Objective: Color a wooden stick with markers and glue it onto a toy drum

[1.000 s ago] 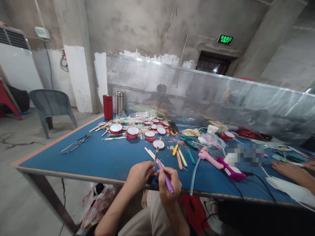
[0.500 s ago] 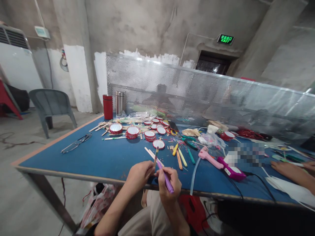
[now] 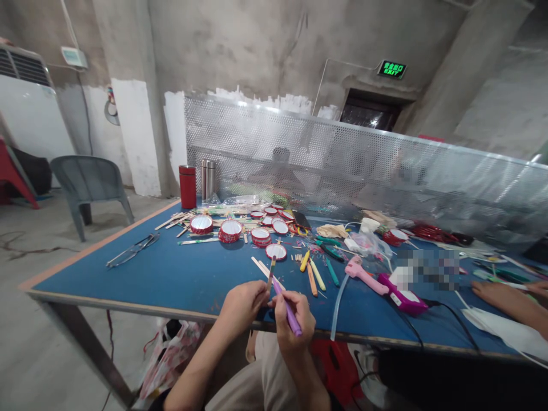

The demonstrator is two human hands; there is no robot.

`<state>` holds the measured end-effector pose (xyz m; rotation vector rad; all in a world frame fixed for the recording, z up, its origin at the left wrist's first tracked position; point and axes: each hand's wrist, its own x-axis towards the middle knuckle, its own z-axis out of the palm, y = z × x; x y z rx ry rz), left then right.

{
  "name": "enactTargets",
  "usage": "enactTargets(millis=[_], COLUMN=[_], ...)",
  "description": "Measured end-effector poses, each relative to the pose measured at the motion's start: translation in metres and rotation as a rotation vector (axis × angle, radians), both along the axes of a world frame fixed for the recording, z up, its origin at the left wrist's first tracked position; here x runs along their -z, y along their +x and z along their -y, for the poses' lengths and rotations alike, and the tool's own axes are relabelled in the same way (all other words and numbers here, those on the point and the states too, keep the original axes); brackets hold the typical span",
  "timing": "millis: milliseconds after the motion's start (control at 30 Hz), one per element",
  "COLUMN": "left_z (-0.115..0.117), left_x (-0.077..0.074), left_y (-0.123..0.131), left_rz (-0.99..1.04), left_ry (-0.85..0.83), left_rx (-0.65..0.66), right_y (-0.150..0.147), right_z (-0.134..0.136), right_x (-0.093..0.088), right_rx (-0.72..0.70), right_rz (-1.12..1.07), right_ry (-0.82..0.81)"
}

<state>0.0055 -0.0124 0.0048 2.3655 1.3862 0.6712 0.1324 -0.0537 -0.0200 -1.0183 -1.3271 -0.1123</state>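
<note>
At the near edge of the blue table, my left hand is closed around the lower end of a thin wooden stick that points up and away. My right hand grips a purple marker like a pen, its tip touching the stick near my left fingers. Both hands are close together, just above the table's front edge.
Round red-rimmed discs, loose sticks and coloured markers lie mid-table. A pink glue gun and a purple one with cords lie to the right. Another person's hand rests at far right. A red flask, a perforated metal screen and a grey chair stand beyond.
</note>
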Motion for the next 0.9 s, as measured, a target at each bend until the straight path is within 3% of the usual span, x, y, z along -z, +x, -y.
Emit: enactTargets(millis=[900], left_z=[0.0012], left_x=[-0.0019], left_y=[0.0009], left_rz=[-0.021], left_ry=[0.009], left_rx=[-0.006], right_y=[-0.0002], right_z=[0.0003], right_x=[0.0018], right_rx=[0.014], right_rz=[0.035], right_ry=[0.000])
